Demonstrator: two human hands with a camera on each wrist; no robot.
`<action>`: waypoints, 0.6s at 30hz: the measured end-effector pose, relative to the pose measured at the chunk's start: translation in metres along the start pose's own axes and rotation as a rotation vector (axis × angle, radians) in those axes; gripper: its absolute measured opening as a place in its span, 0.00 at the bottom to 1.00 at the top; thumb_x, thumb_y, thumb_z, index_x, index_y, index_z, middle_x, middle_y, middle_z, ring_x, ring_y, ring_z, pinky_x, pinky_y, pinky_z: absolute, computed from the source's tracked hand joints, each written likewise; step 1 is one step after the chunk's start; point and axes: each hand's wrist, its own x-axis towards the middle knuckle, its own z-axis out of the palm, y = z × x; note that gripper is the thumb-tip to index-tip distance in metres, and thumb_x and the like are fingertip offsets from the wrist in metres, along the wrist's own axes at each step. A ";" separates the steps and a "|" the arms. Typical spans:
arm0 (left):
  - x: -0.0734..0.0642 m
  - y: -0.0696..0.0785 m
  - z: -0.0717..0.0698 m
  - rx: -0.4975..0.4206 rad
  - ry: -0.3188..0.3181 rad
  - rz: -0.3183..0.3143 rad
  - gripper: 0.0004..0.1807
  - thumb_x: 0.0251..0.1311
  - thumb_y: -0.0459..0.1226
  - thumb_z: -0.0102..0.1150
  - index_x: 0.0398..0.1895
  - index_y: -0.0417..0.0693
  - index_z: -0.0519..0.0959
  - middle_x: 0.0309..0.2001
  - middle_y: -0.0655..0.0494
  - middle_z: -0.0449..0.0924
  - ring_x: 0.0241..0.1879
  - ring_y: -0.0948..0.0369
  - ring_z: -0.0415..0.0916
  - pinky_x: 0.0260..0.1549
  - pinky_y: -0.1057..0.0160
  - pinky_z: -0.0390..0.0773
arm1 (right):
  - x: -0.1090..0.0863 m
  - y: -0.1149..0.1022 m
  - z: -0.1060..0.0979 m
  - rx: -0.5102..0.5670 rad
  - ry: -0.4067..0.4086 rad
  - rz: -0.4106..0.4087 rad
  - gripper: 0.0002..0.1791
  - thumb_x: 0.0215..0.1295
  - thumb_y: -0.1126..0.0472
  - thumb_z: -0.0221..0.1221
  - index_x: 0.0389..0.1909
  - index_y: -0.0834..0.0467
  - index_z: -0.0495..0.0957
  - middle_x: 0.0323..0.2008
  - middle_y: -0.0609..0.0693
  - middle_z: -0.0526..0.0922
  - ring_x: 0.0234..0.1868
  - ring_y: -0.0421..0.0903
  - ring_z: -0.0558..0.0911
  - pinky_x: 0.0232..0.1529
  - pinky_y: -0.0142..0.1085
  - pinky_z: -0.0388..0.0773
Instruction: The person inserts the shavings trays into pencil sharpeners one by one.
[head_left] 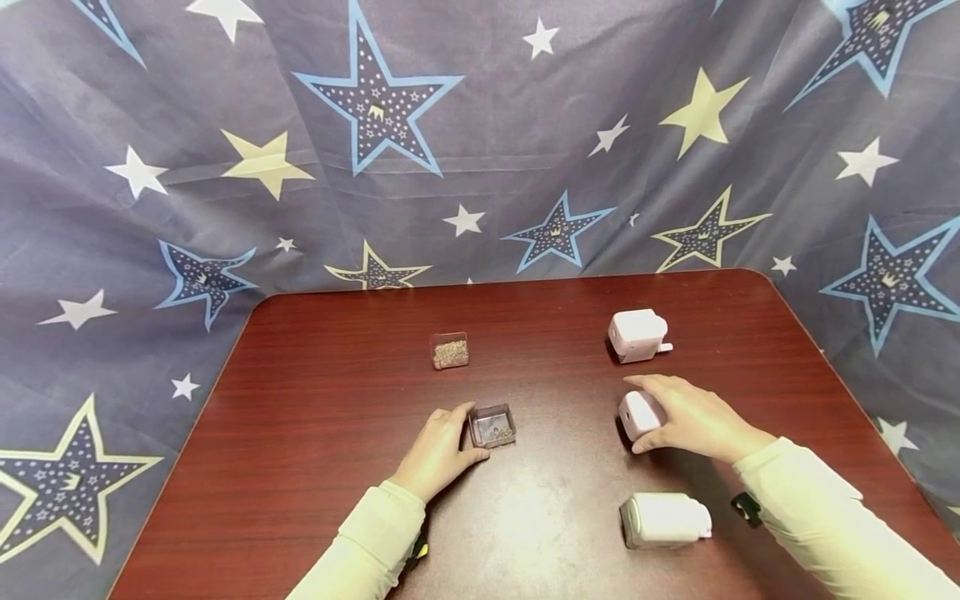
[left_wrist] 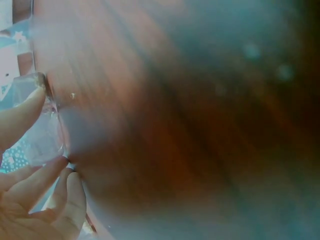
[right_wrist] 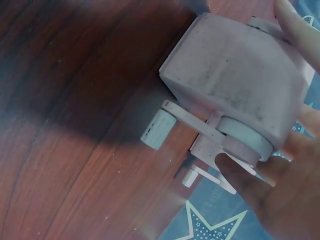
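Observation:
In the head view my left hand (head_left: 438, 450) grips the left side of a small clear plastic tray (head_left: 501, 441), thumb at its near corner and a finger at its far corner. A few bits of shavings lie in that tray. The left wrist view shows the clear plastic (left_wrist: 44, 142) between thumb and fingers. My right hand (head_left: 693, 417) holds a pale pink hand-crank pencil sharpener (head_left: 639, 415), thumb on the near side and fingers round the far side. Its crank (right_wrist: 192, 120) sticks out beside the thumb in the right wrist view.
A second clear tray (head_left: 450, 352), heaped with tan shavings, sits farther back. Another pink sharpener (head_left: 637, 335) stands behind my right hand, and a whitish one (head_left: 666, 520) lies in front of it. A star-patterned cloth (head_left: 480, 150) hangs along the brown table's (head_left: 337, 367) far edge.

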 end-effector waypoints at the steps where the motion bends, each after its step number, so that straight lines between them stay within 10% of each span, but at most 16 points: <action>1: 0.000 0.000 0.000 0.002 0.001 0.002 0.39 0.49 0.45 0.75 0.63 0.36 0.72 0.48 0.41 0.82 0.49 0.49 0.77 0.51 0.51 0.78 | 0.001 0.000 0.001 -0.001 -0.002 0.000 0.52 0.38 0.42 0.77 0.67 0.56 0.70 0.57 0.60 0.79 0.56 0.58 0.78 0.42 0.57 0.78; 18: 0.002 0.001 -0.002 -0.018 -0.024 -0.017 0.37 0.50 0.43 0.75 0.62 0.36 0.73 0.49 0.41 0.82 0.51 0.47 0.77 0.53 0.49 0.77 | 0.017 0.000 0.001 -0.020 -0.107 -0.038 0.34 0.29 0.53 0.81 0.39 0.55 0.74 0.31 0.47 0.78 0.31 0.46 0.77 0.29 0.41 0.74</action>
